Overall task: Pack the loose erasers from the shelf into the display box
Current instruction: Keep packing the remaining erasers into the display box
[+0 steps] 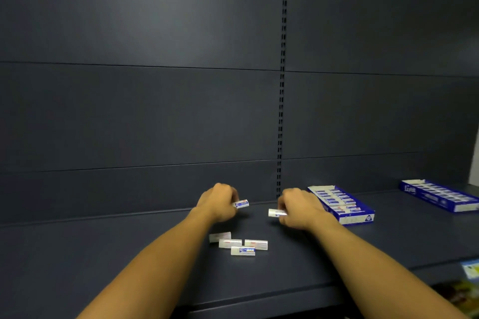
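Note:
My left hand (220,202) pinches a white eraser with a blue sleeve (241,204) just above the dark shelf (103,254). A second such eraser (276,213) sticks out leftward from the fingers of my right hand (298,208). Several loose erasers (239,243) lie in a small cluster on the shelf nearer to me, between my forearms. The blue and white display box (357,219) sits right behind my right hand, with rows of erasers inside it; my hand hides its near left part.
A second blue display box (414,190) filled with erasers stands at the far right of the shelf. The slotted upright (281,111) runs down the dark back panel between my hands. Colourful goods (464,290) show below the shelf's front edge at the right.

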{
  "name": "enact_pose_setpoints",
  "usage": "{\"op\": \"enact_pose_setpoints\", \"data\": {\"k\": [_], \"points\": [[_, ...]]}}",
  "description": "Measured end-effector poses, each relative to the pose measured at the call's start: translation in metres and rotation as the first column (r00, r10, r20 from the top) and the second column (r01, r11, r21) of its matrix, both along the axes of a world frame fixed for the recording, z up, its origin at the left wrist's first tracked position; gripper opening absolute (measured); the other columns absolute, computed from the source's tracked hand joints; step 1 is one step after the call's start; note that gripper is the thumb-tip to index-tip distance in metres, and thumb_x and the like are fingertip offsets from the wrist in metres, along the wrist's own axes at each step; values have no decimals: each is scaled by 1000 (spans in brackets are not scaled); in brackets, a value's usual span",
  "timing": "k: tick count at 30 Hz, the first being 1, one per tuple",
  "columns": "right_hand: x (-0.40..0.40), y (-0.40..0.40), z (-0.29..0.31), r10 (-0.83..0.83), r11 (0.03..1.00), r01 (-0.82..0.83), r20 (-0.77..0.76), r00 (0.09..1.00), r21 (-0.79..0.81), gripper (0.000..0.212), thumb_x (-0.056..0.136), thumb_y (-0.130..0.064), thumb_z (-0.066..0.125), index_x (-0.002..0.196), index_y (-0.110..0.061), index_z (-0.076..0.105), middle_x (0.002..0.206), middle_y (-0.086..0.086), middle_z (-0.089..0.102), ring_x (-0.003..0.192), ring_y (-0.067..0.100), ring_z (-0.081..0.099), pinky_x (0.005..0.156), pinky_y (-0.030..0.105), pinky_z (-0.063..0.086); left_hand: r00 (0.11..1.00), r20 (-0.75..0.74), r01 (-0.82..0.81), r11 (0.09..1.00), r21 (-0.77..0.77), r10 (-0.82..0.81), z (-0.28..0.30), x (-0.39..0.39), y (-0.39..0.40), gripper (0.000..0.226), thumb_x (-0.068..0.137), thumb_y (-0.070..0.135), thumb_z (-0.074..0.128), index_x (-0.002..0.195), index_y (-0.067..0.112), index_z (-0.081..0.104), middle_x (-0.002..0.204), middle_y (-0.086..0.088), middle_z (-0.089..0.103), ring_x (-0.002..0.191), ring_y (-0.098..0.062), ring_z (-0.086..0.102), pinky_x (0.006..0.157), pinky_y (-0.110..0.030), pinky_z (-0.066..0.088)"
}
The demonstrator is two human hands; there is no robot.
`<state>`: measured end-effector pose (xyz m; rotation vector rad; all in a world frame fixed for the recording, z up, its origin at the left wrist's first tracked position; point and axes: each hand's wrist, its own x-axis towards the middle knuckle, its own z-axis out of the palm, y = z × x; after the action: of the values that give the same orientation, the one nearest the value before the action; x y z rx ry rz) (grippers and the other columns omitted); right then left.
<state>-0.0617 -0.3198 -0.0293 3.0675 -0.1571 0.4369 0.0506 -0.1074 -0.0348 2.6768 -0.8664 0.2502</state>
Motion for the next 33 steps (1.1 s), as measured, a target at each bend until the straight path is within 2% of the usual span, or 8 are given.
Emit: {"op": "enact_pose_setpoints", "data": {"k": [7,10,14,19,23,27,33], "points": [[-35,-27,-6,-126,991,126,7,992,44,18,84,-32,67,97,-20,69,97,1,66,88,22,64,73,32,51,998,13,67,998,22,-67,-1,-17,-33,18,85,18,71,102,24,68,99,3,65,89,-18,64,81,-37,59],[-49,-42,-1,-147,988,146,22,989,45,18,85,-32,66,97,-20,70,94,1,67,87,21,64,74,32,52,996,35,78,996,49,-80,4,-27,-49,17,85,18,70,100,25,68,98,3,65,88,-19,64,80,-36,58],[-67,-64,4,-178,984,177,45,983,11,14,85,-29,62,92,-18,69,88,-1,63,79,21,59,67,29,45,995,37,88,993,78,-91,10,-44,-74,21,87,10,64,102,23,70,101,2,66,90,-20,65,80,-36,58],[-91,-101,9,-195,981,196,21,981,-18,19,85,-28,61,97,-17,70,98,2,67,87,23,65,69,29,48,995,32,88,992,90,-91,13,-69,-107,23,88,9,63,105,22,71,103,0,68,91,-21,66,79,-35,58],[-106,-134,12,-173,985,174,17,985,-11,24,86,-35,65,104,-20,70,109,1,65,95,22,65,77,32,53,998,44,48,995,82,-52,16,-90,-132,25,86,9,62,106,21,71,104,0,67,91,-22,66,77,-36,58],[-117,-164,13,-143,989,144,21,989,-24,25,86,-37,67,102,-19,68,110,1,65,95,21,65,79,33,55,999,53,-2,998,59,-1,17,-108,-152,24,87,11,63,106,22,71,106,0,67,92,-23,66,80,-40,59],[-120,-196,5,-94,995,95,36,995,-8,32,88,-41,69,111,-20,65,115,-1,63,97,17,63,78,30,54,996,54,-71,997,38,69,8,-121,-171,24,88,12,62,109,21,72,109,-1,67,93,-23,66,80,-40,59]]}}
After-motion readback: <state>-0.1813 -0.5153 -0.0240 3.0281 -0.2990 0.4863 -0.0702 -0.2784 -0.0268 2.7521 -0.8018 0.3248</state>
